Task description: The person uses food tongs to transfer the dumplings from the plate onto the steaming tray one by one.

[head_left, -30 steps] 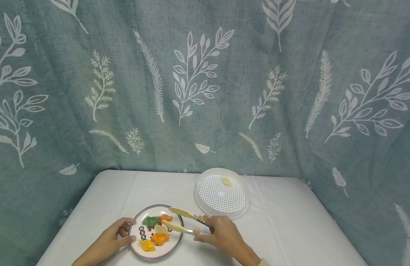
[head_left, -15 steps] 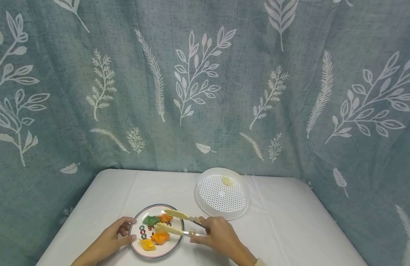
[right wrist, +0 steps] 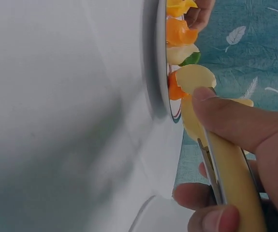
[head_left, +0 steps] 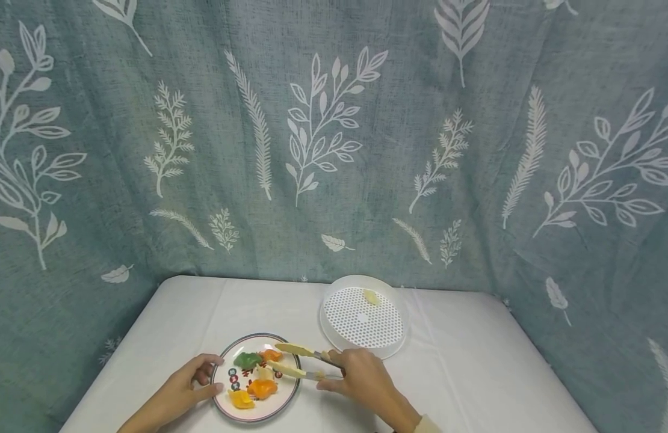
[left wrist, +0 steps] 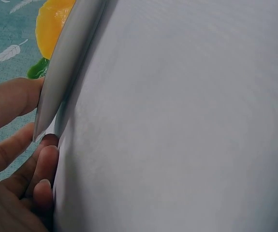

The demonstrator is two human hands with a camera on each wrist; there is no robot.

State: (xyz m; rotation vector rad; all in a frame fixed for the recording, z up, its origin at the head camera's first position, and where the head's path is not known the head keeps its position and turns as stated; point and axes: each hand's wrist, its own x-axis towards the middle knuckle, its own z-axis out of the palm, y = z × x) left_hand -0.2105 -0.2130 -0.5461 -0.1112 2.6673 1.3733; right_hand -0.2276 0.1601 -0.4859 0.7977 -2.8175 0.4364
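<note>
- The left hand (head_left: pixel 185 383) has its fingers clamped on the rim of the plate (head_left: pixel 284 394), which lies toward the left edge of the surface (head_left: pixel 464 355).
- The right hand (head_left: pixel 363 380) has its fingers closed around the tongs (head_left: pixel 295 349); their tips stand apart over the plate.
- Whether they touch the coloured pieces (head_left: pixel 262 389), I cannot tell well.
- The strainer (head_left: pixel 361 332) sits by the far edge, one pale piece (head_left: pixel 372 297) inside.

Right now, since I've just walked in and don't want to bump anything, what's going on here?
A person's left hand holds the edge of a plate with green, orange, yellow and pale pieces on it. Their right hand grips tongs, spread open above the plate's right side with nothing caught between the arms. Beyond, a white perforated tray holds one more pale piece.
</note>
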